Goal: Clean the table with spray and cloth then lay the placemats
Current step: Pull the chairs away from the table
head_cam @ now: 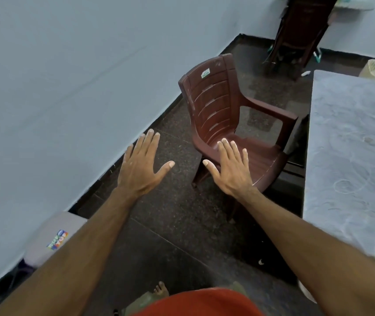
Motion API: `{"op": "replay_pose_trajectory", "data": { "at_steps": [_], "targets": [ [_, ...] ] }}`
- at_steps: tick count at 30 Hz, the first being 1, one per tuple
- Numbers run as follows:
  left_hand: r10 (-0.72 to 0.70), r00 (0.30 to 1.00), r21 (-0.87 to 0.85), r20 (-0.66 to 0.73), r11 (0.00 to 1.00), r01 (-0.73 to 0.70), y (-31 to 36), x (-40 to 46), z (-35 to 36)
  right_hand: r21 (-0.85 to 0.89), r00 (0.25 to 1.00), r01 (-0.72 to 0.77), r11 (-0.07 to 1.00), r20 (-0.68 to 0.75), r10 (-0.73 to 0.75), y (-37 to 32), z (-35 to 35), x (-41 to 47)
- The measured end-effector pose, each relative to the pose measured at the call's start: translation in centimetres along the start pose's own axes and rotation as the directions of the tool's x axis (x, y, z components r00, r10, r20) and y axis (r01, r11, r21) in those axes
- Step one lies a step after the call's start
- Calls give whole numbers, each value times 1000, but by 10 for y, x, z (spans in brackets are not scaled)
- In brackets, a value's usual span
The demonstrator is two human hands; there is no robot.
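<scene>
A pale blue wall and a dark speckled floor were seen, with the stained grey table set along the right edge. A brown plastic chair was placed just beside the table. The left hand and right hand were held out flat, fingers straight and spread, nothing being grasped. No spray, cloth or placemats were shown.
</scene>
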State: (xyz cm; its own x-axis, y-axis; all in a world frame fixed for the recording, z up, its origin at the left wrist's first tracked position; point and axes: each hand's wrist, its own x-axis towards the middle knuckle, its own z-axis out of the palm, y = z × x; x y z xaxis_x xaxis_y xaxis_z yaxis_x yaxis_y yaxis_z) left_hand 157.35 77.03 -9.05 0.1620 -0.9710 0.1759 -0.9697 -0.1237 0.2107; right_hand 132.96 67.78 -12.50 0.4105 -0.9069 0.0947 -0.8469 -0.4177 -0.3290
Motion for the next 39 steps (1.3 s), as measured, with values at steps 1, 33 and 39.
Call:
{"op": "replay_pose_trajectory", "data": {
  "at_steps": [1, 33, 39],
  "targets": [
    [12, 1000, 0, 7, 1000, -12, -17, 8, -5, 5, 1000, -24, 1000, -6, 24, -12, 4, 7],
    [314, 944, -80, 96, 948, -307, -172, 381, 27, 80, 914, -383, 920, -113, 390, -67, 70, 313],
    [440, 890, -99, 122, 897, -430, -175, 457, 55, 85, 855, -486, 870, -157, 494, -60, 83, 359]
  ]
}}
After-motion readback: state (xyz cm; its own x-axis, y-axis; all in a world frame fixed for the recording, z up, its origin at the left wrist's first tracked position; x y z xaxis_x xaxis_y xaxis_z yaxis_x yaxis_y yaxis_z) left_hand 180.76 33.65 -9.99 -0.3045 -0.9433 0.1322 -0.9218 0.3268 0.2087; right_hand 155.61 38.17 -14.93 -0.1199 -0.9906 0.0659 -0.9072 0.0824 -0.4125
